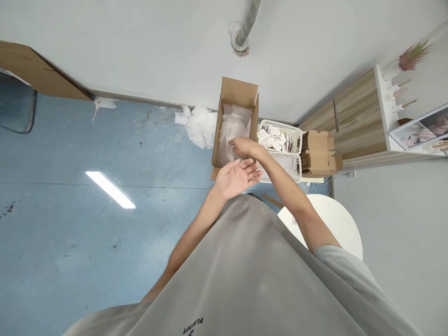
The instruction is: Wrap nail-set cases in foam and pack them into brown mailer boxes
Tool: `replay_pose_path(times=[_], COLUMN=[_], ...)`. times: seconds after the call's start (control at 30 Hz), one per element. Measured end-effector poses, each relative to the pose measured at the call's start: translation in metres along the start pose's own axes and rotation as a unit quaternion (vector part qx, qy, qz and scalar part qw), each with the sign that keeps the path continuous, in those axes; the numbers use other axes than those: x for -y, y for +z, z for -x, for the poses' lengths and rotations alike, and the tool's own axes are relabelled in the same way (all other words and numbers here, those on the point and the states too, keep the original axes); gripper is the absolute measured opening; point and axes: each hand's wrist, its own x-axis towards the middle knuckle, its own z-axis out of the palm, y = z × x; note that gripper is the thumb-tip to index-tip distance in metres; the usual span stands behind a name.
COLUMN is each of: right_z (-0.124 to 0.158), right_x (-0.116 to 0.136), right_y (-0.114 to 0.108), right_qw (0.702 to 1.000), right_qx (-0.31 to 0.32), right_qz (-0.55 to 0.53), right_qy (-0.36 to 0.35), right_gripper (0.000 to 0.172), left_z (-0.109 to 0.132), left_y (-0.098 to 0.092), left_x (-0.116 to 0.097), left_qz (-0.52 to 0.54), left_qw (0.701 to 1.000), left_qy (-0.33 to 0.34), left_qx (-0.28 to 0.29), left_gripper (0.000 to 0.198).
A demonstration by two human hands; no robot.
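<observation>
My left hand (pixel 237 177) is palm up with its fingers spread, just in front of an open cardboard box (pixel 234 93) on the floor, and holds nothing. My right hand (pixel 245 147) reaches across over the box's near right corner, above the clear plastic bags (pixel 233 126) that fill the box. Its fingers are curled down; whether they grip a bag I cannot tell.
Right of the box stand two white baskets (pixel 296 133) with small packets, then folded small cartons (pixel 320 154). A heap of crumpled plastic (pixel 201 123) lies left of the box. A white round table (pixel 338 219) is at my right, a wooden cabinet (pixel 353 116) beyond.
</observation>
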Motion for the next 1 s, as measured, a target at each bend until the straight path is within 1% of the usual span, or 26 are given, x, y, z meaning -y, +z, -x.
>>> replay_pose_path(times=[0.03, 0.07, 0.1, 0.2, 0.27, 0.33, 0.4, 0.47, 0.57, 0.67, 0.73, 0.8, 0.87, 0.93, 1.0], right_z=[0.003, 0.01, 0.018, 0.06, 0.094, 0.131, 0.168, 0.205, 0.258, 0.309, 0.343, 0.377, 0.411, 0.444, 0.475], right_x=[0.0, 0.002, 0.006, 0.026, 0.044, 0.059, 0.068, 0.071, 0.065, 0.05, 0.036, 0.02, 0.002, -0.017, -0.035], right_y=[-0.012, -0.026, -0.04, -0.083, -0.107, -0.124, -0.133, -0.133, -0.121, -0.098, -0.08, -0.058, -0.034, -0.007, 0.022], right_qw=[1.0, 0.999, 0.998, 0.997, 0.992, 0.978, 0.953, 0.918, 0.851, 0.763, 0.703, 0.648, 0.595, 0.536, 0.471], right_qx=[0.012, 0.023, 0.019, -0.046, -0.109, -0.19, -0.278, -0.366, -0.5, -0.633, -0.699, -0.744, -0.775, -0.801, -0.823], right_qz=[0.021, 0.049, 0.063, 0.034, -0.002, -0.053, -0.107, -0.146, -0.155, -0.133, -0.131, -0.149, -0.184, -0.232, -0.281], right_qy=[0.007, 0.008, -0.007, -0.051, -0.062, -0.066, -0.061, -0.05, -0.037, -0.016, 0.02, 0.067, 0.107, 0.132, 0.146], right_gripper=[0.015, 0.014, 0.017, 0.029, 0.039, 0.047, 0.048, 0.043, 0.039, 0.039, 0.037, 0.036, 0.038, 0.039, 0.039], left_z=[-0.002, -0.005, -0.008, -0.016, -0.021, -0.025, -0.03, -0.035, -0.048, -0.064, -0.073, -0.079, -0.082, -0.085, -0.089], left_y=[0.0, 0.0, 0.001, 0.007, 0.014, 0.024, 0.037, 0.049, 0.067, 0.082, 0.091, 0.101, 0.111, 0.119, 0.124], left_x=[0.0, 0.001, 0.001, 0.004, 0.006, 0.008, 0.01, 0.012, 0.017, 0.031, 0.045, 0.061, 0.08, 0.102, 0.127], left_qz=[-0.001, -0.004, -0.007, -0.024, -0.038, -0.054, -0.075, -0.096, -0.121, -0.144, -0.174, -0.219, -0.266, -0.299, -0.313], left_qw=[1.0, 1.0, 1.0, 0.998, 0.995, 0.992, 0.991, 0.991, 0.989, 0.986, 0.98, 0.97, 0.956, 0.944, 0.938], left_qy=[-0.006, -0.013, -0.022, -0.053, -0.076, -0.091, -0.091, -0.081, -0.069, -0.073, -0.08, -0.086, -0.099, -0.114, -0.127], left_qx=[0.004, 0.009, 0.015, 0.039, 0.055, 0.062, 0.059, 0.055, 0.048, 0.042, 0.051, 0.066, 0.073, 0.076, 0.083], left_gripper=[0.034, 0.036, 0.037, 0.045, 0.054, 0.066, 0.077, 0.083, 0.083, 0.08, 0.075, 0.066, 0.058, 0.05, 0.043])
